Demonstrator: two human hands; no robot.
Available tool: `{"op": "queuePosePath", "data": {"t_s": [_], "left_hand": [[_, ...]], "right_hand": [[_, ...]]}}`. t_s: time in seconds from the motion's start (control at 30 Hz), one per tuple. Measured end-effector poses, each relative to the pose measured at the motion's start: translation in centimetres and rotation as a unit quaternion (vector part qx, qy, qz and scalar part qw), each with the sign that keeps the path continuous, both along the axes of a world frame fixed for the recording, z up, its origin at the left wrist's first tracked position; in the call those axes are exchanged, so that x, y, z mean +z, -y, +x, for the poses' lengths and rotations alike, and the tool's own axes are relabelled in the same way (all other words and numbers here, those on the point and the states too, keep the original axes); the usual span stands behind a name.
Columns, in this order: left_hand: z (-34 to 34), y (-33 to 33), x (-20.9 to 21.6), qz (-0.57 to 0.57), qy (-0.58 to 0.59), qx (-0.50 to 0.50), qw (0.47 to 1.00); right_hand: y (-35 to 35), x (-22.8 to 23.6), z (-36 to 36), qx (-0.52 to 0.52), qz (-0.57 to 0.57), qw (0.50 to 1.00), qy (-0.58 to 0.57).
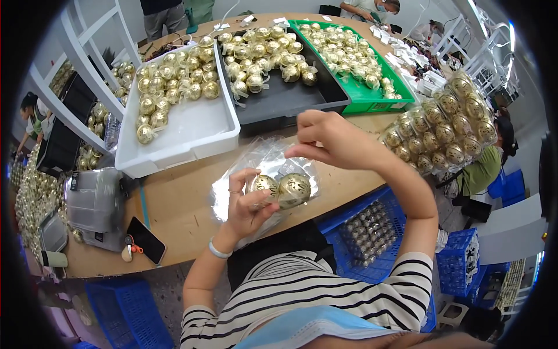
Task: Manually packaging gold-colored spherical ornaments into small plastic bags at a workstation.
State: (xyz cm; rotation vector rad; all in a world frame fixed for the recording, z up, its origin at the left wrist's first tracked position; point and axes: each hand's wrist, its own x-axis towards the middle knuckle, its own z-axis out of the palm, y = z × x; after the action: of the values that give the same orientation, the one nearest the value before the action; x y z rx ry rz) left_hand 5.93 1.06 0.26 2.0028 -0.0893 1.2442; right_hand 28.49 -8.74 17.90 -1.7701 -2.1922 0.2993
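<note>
Two round gold ornaments with dark cut-out or printed patterns lie side by side in front of me: a left gold ball (263, 184) and a right gold ball (294, 190). My left hand (243, 205) is closed round the left ball, with fingers across its front. Above and right of the balls, my right hand (331, 139) is raised with its fingers curled toward the thumb; anything in that pinch is too small to make out. Clear plastic bags (232, 170) are spread flat on the table beneath and behind the balls.
Bagged gold balls fill parts of a white tray (174, 160), a black tray (279, 119) and a green tray (381, 106). Clear packs of gold balls (444, 125) are stacked at right. A phone (146, 239) and plastic clamshells (96, 203) lie left. Blue crates (131, 308) stand below; co-workers sit beyond.
</note>
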Motion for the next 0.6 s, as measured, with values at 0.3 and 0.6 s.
{"op": "queuePosePath", "data": {"t_s": [0.3,0.6], "left_hand": [[0.9,-0.5,0.5,-0.022,0.033,-0.042,0.998],[0.7,0.0,1.1,0.011,0.016,-0.034,0.999]], "right_hand": [[2.7,-9.3,-2.8,-0.072,-0.039,0.755,-0.650],[4.9,-10.7,-3.7,-0.009,0.307,0.946,-0.104]]}}
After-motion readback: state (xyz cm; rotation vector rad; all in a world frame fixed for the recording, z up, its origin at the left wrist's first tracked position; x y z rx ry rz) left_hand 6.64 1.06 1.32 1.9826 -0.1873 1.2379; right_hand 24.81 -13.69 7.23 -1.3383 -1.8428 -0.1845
